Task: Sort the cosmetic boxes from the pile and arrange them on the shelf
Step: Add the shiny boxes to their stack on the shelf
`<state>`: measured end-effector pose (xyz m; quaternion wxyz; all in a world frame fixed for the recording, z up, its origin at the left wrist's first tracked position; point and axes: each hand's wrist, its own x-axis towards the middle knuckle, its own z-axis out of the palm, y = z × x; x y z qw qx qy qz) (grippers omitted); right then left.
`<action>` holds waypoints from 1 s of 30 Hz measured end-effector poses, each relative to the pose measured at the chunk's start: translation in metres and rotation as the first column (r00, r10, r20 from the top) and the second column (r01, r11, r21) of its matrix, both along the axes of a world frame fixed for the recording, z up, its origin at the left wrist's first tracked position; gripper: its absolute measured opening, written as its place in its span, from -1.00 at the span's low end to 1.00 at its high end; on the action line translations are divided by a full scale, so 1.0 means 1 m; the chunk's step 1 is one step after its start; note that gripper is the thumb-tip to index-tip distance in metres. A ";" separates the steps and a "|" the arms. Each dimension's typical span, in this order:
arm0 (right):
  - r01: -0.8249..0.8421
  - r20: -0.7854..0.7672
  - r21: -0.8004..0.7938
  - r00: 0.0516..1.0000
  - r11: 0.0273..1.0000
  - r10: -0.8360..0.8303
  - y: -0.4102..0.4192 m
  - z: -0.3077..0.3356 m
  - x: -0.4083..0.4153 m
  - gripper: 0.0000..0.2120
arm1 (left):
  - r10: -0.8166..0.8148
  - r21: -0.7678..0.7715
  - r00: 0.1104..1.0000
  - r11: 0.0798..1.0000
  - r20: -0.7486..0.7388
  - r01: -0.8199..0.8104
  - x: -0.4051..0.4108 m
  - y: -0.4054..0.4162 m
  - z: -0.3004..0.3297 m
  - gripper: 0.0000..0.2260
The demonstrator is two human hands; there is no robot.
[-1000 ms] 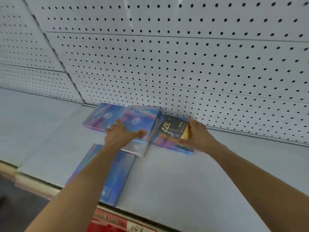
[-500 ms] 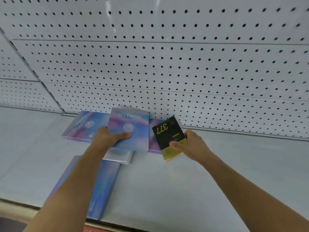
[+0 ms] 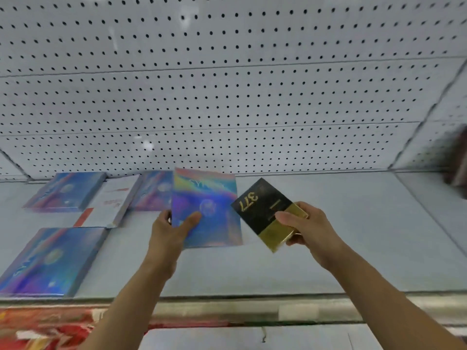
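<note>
Currently the left hand (image 3: 168, 229) is gripping a flat holographic blue-purple box (image 3: 206, 207) above the grey shelf (image 3: 353, 236); the right hand (image 3: 307, 227) is grasping a black-and-gold box marked 377 (image 3: 265, 210). Best sorting like with like: holographic box joining its matching boxes (image 3: 65, 192) lying at left, black one well apart.

We see the left hand (image 3: 169, 229) gripping a holographic box (image 3: 206, 210) by its lower left corner, thumb across the front. The right hand (image 3: 307, 227) grips a black-and-gold box (image 3: 265, 212) marked "377", just right of the holographic one and tilted. Both are held above the shelf (image 3: 328, 248). Left of the left hand, three more holographic boxes (image 3: 48, 261) and a white box (image 3: 113, 200) lie flat. Pegboard (image 3: 227, 97) stands behind.
</note>
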<state>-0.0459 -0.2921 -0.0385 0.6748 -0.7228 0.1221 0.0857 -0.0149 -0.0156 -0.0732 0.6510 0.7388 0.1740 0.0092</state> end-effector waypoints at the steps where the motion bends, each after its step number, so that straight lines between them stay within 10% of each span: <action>1: 0.004 0.004 0.026 1.000 1.000 -0.004 -0.020 0.003 -0.016 -0.61 | -0.004 -0.003 1.000 1.000 0.008 0.004 -0.013 -0.022 0.002 -0.66; 8: 0.316 0.023 0.206 0.945 0.926 -0.328 -0.167 0.013 -0.117 -0.89 | -0.156 -0.055 0.986 0.986 0.058 0.160 -0.092 -0.190 0.011 -0.67; 30: 0.805 -0.055 0.205 0.577 0.556 -0.815 -0.507 -0.001 -0.281 -0.71 | -0.617 -0.058 0.783 0.781 0.082 0.622 -0.165 -0.597 0.012 -0.58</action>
